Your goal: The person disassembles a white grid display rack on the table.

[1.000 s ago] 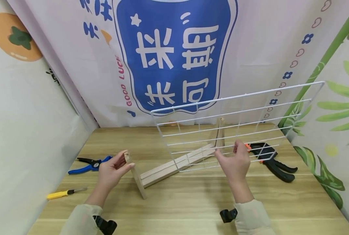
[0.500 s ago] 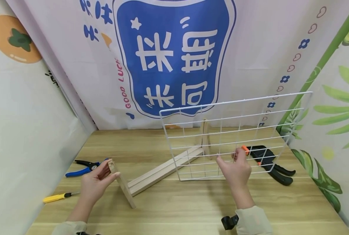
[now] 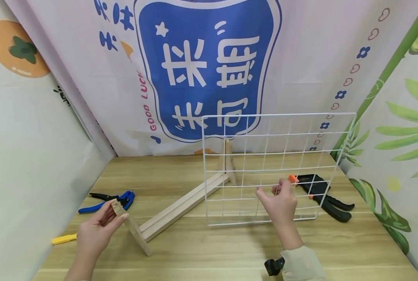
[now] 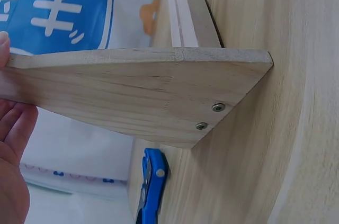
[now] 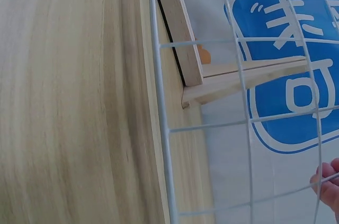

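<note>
In the head view my left hand (image 3: 94, 230) pinches the raised tip of a flat wooden end board (image 3: 134, 230). That board belongs to a wooden frame whose long grooved rail (image 3: 184, 207) runs back to a second end board (image 3: 228, 164). Two screw heads (image 4: 218, 107) show on the near board in the left wrist view. My right hand (image 3: 281, 203) grips a wire of a white wire grid panel (image 3: 279, 115), held tilted upright, partly in front of the far board. In the right wrist view, only some fingertips (image 5: 331, 173) show at the grid.
Blue-and-black pliers (image 3: 126, 200) lie behind my left hand. A yellow-handled tool (image 3: 64, 239) is at the left edge, partly hidden. Right of the grid lies a black clamp (image 3: 316, 187) with orange pads. A printed curtain (image 3: 300, 78) hangs behind the wooden table (image 3: 230, 257).
My left hand has drawn the wooden frame left and nearer to me. The grid's right side has dropped, so its top edge is now nearly level; its left edge has shifted right.
</note>
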The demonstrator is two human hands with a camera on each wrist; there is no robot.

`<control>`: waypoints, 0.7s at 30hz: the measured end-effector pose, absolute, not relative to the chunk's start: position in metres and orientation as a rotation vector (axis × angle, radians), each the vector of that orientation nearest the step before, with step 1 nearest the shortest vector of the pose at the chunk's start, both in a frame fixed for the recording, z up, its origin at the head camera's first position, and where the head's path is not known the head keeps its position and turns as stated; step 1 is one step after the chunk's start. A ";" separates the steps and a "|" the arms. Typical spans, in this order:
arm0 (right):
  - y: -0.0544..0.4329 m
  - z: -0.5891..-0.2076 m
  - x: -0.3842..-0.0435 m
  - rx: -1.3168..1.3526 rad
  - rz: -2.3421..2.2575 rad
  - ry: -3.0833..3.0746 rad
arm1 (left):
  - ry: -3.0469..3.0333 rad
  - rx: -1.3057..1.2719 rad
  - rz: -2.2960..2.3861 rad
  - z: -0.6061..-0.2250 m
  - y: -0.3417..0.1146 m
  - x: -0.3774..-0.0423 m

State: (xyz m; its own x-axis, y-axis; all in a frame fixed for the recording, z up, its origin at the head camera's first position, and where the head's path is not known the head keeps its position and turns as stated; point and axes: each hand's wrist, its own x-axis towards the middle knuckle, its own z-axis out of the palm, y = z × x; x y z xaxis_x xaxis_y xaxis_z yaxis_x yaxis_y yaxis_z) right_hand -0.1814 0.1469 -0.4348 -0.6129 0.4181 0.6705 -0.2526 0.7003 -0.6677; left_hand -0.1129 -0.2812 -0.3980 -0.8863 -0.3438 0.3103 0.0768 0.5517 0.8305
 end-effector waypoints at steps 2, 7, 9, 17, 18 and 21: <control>0.146 -0.434 -0.182 -0.130 0.981 -2.033 | -2.341 0.222 -1.273 -0.398 -0.284 -0.112; 0.143 -0.436 -0.186 -0.148 1.000 -2.059 | -2.281 0.228 -1.278 -0.398 -0.290 -0.110; 0.141 -0.437 -0.187 -0.154 1.004 -2.071 | -2.259 0.251 -1.277 -0.399 -0.293 -0.108; 0.135 -0.444 -0.193 -0.132 1.005 -2.121 | -2.248 0.340 -1.225 -0.401 -0.308 -0.104; 0.134 -0.444 -0.194 -0.137 1.008 -2.131 | -2.238 0.330 -1.222 -0.403 -0.311 -0.104; 0.132 -0.446 -0.195 -0.145 1.012 -2.156 | -2.154 0.250 -1.262 -0.413 -0.319 -0.104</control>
